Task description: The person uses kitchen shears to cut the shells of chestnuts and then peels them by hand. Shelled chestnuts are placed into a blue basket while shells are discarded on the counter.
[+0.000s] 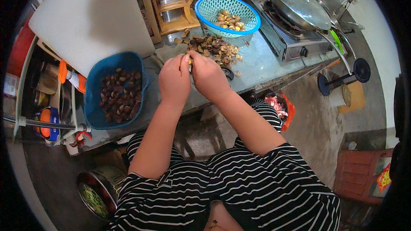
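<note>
My left hand [175, 75] and my right hand [208, 72] meet at the fingertips above the front of the counter. Pinched between them is a chestnut [190, 61], of which only a small yellow part shows; the fingers hide the rest. Just beyond lies a heap of brown chestnut shells and skins [212, 45]. A black looped handle [228, 73] pokes out beside my right hand, its other end hidden. Left of my hands, dark unpeeled chestnuts [120, 94] fill the bottom of a blue plastic basin [93, 77]. Peeled chestnuts [230, 21] sit in a light-blue colander [253, 22] behind the shells.
A gas stove [290, 43] at the right bears a lidded pan [298, 6], its handle jutting past the counter edge. A wooden rack [175, 6] and a large pale panel [86, 16] stand behind. Below right hangs or stands a red bag [290, 112]. A pot [96, 195] is low at left.
</note>
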Demonstrator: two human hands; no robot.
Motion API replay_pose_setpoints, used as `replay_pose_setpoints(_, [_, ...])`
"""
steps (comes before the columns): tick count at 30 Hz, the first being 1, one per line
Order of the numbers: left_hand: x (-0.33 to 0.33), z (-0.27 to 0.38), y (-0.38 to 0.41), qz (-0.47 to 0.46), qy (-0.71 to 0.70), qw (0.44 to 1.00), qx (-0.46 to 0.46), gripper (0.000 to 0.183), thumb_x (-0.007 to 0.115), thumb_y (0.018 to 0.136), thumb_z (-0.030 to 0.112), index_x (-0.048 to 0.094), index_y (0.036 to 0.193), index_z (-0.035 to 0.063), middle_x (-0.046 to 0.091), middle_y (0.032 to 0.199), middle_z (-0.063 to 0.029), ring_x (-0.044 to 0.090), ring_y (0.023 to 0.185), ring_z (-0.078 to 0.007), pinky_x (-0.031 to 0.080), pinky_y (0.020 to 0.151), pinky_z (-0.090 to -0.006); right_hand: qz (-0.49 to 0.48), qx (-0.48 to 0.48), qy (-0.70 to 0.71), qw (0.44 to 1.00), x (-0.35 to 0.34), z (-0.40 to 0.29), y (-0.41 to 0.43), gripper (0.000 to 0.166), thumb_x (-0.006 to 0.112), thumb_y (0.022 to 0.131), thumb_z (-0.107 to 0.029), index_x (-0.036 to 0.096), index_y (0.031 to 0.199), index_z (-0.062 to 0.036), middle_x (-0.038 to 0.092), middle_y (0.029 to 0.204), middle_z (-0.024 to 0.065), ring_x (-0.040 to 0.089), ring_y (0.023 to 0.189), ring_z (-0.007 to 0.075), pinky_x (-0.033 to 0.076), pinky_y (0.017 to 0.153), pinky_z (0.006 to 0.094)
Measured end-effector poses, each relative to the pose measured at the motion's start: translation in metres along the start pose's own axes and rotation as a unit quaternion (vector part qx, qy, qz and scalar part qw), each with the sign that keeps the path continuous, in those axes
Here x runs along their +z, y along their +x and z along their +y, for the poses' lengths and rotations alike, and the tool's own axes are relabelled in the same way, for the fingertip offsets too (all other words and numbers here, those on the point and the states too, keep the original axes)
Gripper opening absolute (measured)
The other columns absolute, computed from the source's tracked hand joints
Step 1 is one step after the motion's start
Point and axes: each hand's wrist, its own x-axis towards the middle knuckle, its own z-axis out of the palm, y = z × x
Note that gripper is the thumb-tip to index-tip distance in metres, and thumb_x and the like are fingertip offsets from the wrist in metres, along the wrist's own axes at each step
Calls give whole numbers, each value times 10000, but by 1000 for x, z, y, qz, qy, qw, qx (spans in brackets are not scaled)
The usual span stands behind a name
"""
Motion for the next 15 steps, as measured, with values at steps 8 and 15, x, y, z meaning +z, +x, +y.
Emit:
replay_pose_setpoints(8, [4, 9, 3, -19, -50, 998, -14, 270, 525, 984, 224, 668, 1066, 10, 630, 895, -176, 605, 860, -354, 480, 766, -414, -2, 176, 113, 978, -8, 6, 6, 235, 538, 915, -68, 589, 1127, 21, 644, 964, 219, 627, 903, 380, 504, 784, 439])
replay_pose_setpoints(15, [10, -4, 5, -46, -48, 998, -21, 299, 508, 995, 218, 647, 1152, 5, 625, 959, -173, 600, 913, -344, 472, 826, -404, -3, 53, 103, 993, -19, 16, 7, 269, 575, 921, -102, 600, 1151, 33, 644, 957, 224, 621, 900, 396, 507, 785, 444])
